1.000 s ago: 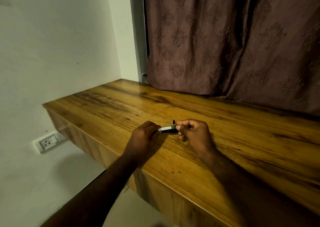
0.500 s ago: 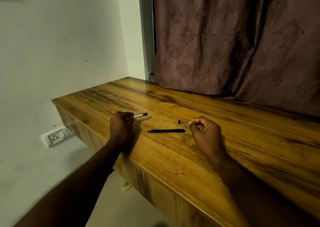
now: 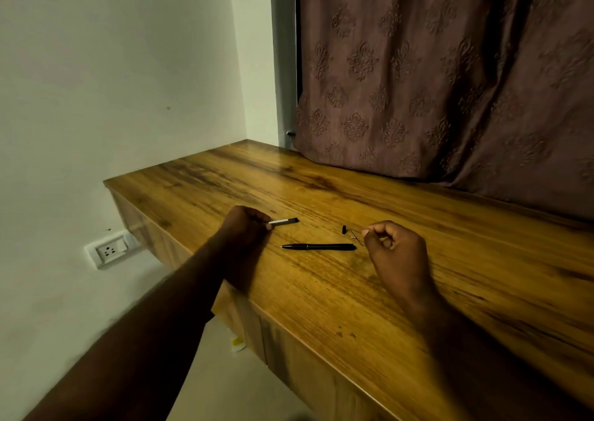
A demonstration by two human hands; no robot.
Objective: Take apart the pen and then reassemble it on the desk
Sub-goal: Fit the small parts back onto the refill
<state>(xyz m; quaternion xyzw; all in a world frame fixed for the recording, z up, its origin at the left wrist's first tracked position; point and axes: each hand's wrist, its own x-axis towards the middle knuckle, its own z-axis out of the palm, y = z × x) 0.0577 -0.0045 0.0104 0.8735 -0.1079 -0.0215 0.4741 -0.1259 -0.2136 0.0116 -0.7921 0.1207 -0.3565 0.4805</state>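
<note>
- While our left hand [image 3: 246, 227] stays curled into a fist at the left of the glossy brown wooden desk [image 3: 418, 276], its fingers pinch one end of a short black-and-silver pen cap [image 3: 284, 221], whose free end points right, low over the wood
- Between our hands the slim black pen barrel [image 3: 318, 246] lies flat on the desk, tip to the left, touching neither hand
- Just beyond the barrel's right end stands a tiny black end piece [image 3: 344, 229], apart from the barrel
- Our right hand [image 3: 393, 253] rests on the desk with fingers loosely curled; thumb and forefinger close on a thin wire-like part [image 3: 356, 236], too fine for us to tell what it is
- Nothing lies between either hand and the barrel
- Behind the desk hangs a mauve curtain with an embossed floral pattern [image 3: 450, 73], its hem resting on the far edge
- At the left we see a pale plastered wall [image 3: 112, 83] with a white socket plate [image 3: 111, 250] below desk level
- On the floor under the desk edge sits a small yellowish object [image 3: 238, 343], too dim to identify
</note>
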